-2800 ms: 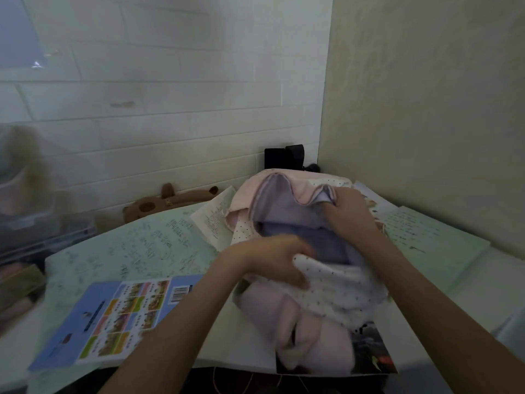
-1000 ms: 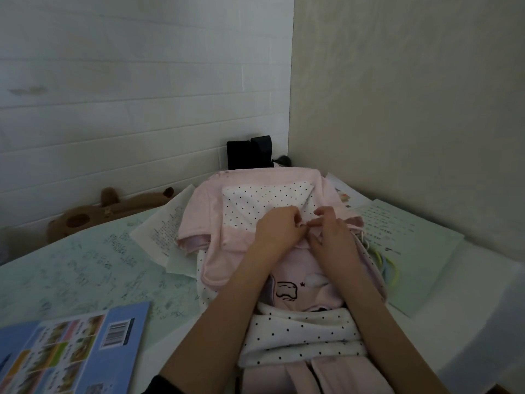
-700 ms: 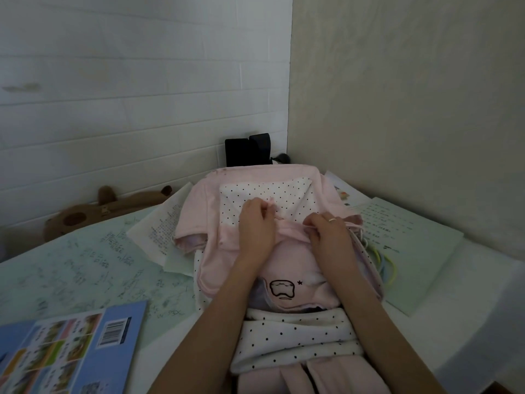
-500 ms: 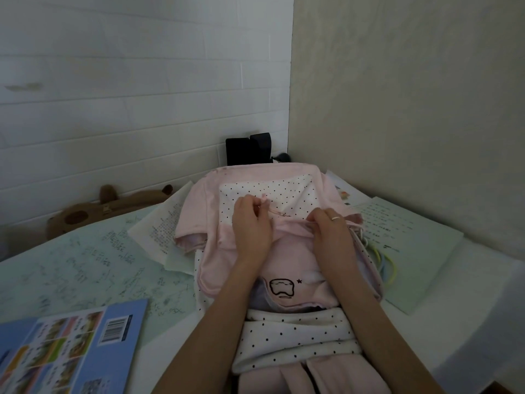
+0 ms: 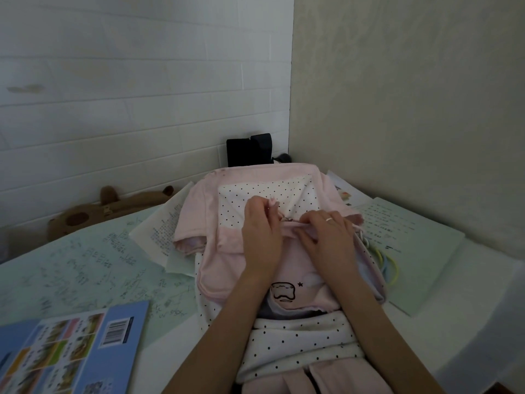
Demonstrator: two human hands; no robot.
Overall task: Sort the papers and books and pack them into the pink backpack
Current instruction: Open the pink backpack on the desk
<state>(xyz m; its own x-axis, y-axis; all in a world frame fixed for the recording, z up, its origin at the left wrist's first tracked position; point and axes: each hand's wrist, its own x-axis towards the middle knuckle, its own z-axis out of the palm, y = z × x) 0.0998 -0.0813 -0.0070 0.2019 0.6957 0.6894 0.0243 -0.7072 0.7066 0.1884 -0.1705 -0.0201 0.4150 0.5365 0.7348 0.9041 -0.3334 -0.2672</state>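
Note:
The pink backpack point(image 5: 210, 223) with white dotted panels lies flat on the table in front of me, near the corner. My left hand point(image 5: 260, 231) pinches a small metal zipper pull at a seam across the bag's front. My right hand point(image 5: 326, 237), wearing a ring, grips the pink fabric just right of the pull. A blue book point(image 5: 71, 351) lies back cover up at the lower left. Handwritten pale green papers point(image 5: 85, 265) cover the table on the left, white printed sheets point(image 5: 162, 226) poke out under the bag, and a green sheet point(image 5: 412, 243) lies to the right.
A brown plush toy point(image 5: 99, 209) lies against the brick wall at the left. A black object point(image 5: 250, 149) stands in the corner behind the bag. Coloured cords point(image 5: 386, 263) hang from the bag's right side. Walls close off the back and the right.
The bag, held open 2.8 s ago, now lies closed and flat. Over the last second my left hand went left along the seam, then came back toward the right hand.

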